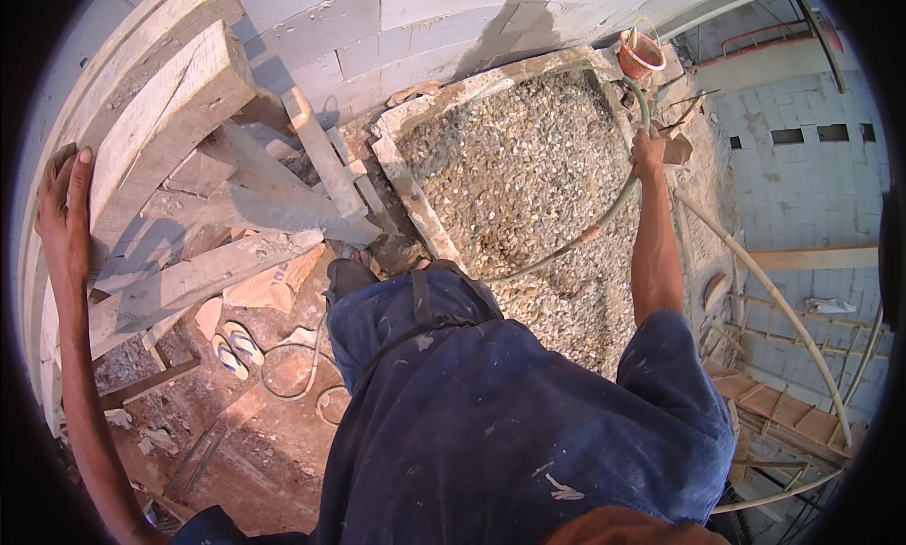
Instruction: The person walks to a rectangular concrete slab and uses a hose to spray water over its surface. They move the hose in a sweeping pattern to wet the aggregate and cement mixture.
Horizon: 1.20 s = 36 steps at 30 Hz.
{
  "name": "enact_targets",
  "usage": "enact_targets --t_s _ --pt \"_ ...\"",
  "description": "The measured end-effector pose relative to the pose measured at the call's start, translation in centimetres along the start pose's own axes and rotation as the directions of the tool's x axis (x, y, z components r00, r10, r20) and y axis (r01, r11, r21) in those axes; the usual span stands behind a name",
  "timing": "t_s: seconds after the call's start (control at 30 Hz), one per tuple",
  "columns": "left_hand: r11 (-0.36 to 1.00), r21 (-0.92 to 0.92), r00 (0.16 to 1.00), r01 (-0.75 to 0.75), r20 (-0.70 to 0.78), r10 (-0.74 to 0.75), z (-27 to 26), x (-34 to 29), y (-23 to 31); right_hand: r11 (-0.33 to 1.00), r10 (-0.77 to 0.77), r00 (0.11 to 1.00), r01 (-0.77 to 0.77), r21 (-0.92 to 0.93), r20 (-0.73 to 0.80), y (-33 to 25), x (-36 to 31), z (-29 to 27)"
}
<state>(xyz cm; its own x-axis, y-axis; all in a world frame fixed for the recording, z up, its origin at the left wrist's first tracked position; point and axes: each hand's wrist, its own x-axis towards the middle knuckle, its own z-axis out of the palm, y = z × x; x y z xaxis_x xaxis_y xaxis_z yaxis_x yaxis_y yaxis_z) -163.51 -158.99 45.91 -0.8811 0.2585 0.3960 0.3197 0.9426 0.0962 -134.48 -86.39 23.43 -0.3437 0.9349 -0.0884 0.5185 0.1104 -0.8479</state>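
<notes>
Green hose (618, 201) gripped by right hand (647, 152) over gravel bed (528, 177), left hand (64, 210) flat on timber (160, 120), block walls (377, 26).

Gravel bed (528, 177), edged by a rough concrete rim (408, 182), carries a green hose (604, 219) curving across it. Red bucket (640, 54) sits at the bed's far corner. Left of the bed, wooden planks (217, 262) lie stacked and crossed over rubble. Lower down, the reddish dirt floor (274, 451) holds a pair of sandals (236, 347) just beside a loop of wire (288, 370), plus scattered debris.
</notes>
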Motion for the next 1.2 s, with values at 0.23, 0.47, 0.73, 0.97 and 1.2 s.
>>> enact_targets --t_s 0.23,0.47,0.73,0.97,1.2 --pt "0.999 -0.006 0.999 -0.038 0.012 0.038 -0.4 0.2 0.3 0.998 0.059 0.997 -0.059 0.005 0.046 1.4 0.2 0.3" --pt "0.998 0.039 0.993 0.047 -0.106 -0.042 0.4 -0.4 -1.8 0.999 0.031 0.999 -0.031 -0.03 0.005 1.9 -0.7 1.1" --pt "0.995 -0.084 0.996 0.054 -0.06 -0.06 -0.5 -0.8 1.0 0.993 0.105 0.994 -0.103 -0.054 0.039 3.0 -2.6 1.9" --pt "0.989 -0.13 0.997 0.072 -0.022 -0.076 -1.0 -0.9 2.0 0.987 0.125 0.992 -0.124 -0.106 0.006 3.2 -4.4 2.6" --pt "0.993 -0.116 0.996 0.027 -0.08 -0.036 -0.9 -1.1 1.8 0.986 0.145 0.989 -0.143 -0.087 0.021 2.1 -5.7 2.2"
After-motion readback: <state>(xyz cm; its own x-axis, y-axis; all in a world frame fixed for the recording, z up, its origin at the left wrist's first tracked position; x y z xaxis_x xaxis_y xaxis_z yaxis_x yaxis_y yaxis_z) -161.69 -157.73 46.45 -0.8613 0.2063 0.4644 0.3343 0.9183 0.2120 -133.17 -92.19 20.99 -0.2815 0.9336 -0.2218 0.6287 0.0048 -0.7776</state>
